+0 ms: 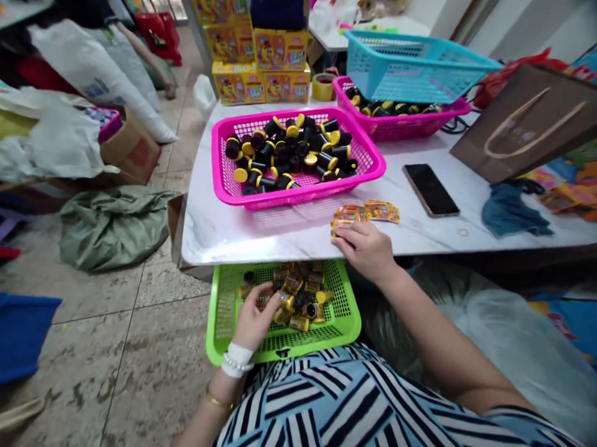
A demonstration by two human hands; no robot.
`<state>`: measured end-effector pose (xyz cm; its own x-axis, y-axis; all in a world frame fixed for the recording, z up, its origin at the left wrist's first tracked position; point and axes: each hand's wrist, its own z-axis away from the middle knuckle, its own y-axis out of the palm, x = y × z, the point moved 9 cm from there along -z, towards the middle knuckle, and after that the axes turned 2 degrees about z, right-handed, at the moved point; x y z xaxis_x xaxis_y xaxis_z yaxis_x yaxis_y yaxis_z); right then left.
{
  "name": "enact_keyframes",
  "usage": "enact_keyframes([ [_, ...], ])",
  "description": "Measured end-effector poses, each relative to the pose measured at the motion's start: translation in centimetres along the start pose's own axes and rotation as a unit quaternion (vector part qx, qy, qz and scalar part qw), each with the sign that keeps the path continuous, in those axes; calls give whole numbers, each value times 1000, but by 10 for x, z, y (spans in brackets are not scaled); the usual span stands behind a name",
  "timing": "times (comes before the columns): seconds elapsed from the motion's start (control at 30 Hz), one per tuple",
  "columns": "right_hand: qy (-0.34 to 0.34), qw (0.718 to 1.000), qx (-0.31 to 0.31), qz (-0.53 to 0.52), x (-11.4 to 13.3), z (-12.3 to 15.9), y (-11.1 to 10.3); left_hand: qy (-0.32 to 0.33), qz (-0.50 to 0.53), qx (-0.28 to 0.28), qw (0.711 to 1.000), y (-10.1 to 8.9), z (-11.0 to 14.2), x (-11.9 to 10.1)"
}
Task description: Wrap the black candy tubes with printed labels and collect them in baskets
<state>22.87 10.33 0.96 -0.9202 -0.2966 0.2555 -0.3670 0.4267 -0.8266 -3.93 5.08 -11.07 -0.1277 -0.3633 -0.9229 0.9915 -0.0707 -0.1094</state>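
My left hand reaches into a green basket on my lap, fingers closed around one of the small wrapped black-and-yellow tubes heaped there; what it holds is hard to make out. My right hand rests on the white marble table's front edge, fingers pressed on a stack of orange-yellow stickers. Behind the stickers stands a pink basket with many bare black tubes with yellow caps.
A black phone lies right of the pink basket. A second pink basket with tubes carries a blue basket at the back. A brown paper bag, tape roll, yellow boxes and floor bags surround the table.
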Motion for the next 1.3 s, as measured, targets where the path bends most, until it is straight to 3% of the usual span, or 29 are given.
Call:
enact_keyframes([
  [0.07,-24,1000,-5,-15,1,-3,3,68,-58,-55,994,-12,5,-19],
  [0.13,-41,998,-38,-22,10,-3,-2,98,-65,-61,991,-9,12,-36],
  [0.23,-56,993,-98,-34,34,6,-12,93,0,6,996,16,14,-58],
  [0.33,-79,988,-115,-65,70,22,-10,72,114,81,988,47,8,-76],
  [0.47,-102,985,-88,-112,106,40,-2,61,190,69,977,52,-8,-81],
  [0.53,-66,983,-65,-161,103,40,-1,52,178,54,981,47,-13,-78],
  [0.6,15,972,-28,-233,87,35,1,52,156,53,985,42,-15,-77],
  [0.67,87,945,50,-310,75,30,13,67,117,67,989,42,-15,-81],
  [0.77,129,907,147,-372,75,29,33,106,80,62,989,40,-13,-93],
  [0.83,163,904,128,-374,72,30,38,138,88,6,986,29,-8,-99],
  [0.93,212,904,52,-366,66,38,38,169,97,-67,979,12,9,-99],
  [1.13,227,904,18,-361,71,49,40,127,53,13,990,29,37,-75],
  [1.3,219,910,0,-353,75,51,34,103,130,-44,985,23,34,-63],
])
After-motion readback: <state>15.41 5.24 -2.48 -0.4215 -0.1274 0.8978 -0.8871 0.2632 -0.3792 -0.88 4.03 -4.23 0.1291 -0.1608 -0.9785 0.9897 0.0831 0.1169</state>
